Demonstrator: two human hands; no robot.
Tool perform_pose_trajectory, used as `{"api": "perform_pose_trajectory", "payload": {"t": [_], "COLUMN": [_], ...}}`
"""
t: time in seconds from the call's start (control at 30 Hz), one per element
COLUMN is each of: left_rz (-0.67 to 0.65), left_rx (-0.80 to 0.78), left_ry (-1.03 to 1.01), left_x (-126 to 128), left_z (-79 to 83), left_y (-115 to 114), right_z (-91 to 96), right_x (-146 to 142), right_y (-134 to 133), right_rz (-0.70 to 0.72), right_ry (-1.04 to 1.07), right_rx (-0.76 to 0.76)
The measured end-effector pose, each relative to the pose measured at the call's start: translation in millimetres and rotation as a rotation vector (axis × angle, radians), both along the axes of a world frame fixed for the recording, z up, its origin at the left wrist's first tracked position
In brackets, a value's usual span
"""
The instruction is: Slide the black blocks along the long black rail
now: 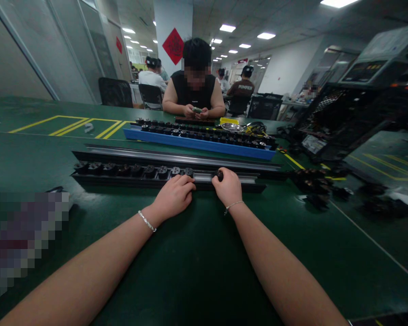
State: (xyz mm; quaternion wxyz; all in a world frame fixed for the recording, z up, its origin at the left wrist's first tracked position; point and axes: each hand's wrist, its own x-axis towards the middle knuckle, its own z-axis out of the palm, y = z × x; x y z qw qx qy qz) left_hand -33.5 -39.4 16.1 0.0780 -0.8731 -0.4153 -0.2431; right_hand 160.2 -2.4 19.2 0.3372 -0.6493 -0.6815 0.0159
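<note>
A long black channel rail (136, 181) lies crosswise on the green table before me. Several small round black parts (136, 170) sit in a row along its left and middle length, and its right part shows a bare silver floor. My left hand (175, 195) is closed at the near edge of the rail, fingertips by the last parts of the row. Pinched between the thumb and fingers of my right hand (229, 186) is a small black round part (220, 175), held at the rail right of the row. Its underside is hidden.
Behind lies a second black rail (177, 158), then a blue rail (197, 145) filled with black parts. Loose black parts (313, 181) pile up at right, near a black crate (340, 117). A blurred-out object (23, 235) lies at left. A person (194, 86) sits opposite.
</note>
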Motion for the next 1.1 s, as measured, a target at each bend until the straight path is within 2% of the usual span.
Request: {"api": "perform_pose_trajectory", "payload": {"t": [0.3, 0.47, 1.1], "left_rz": [-0.005, -0.006, -0.003], "left_rx": [-0.002, -0.012, -0.019], "left_ry": [0.0, -0.002, -0.008], "left_x": [0, 0, -1], "left_z": [0.9, 0.9, -1.1], "left_y": [-1, -1, 0], "right_z": [-1.5, -4.1, -2.2], "right_x": [6, 7, 11], "right_y": [0, -6, -5], "right_rz": [0.009, -0.038, -0.09], "right_ry": [-0.026, -0.063, -0.013], "right_rx": [0.007, 0.036, 0.017]}}
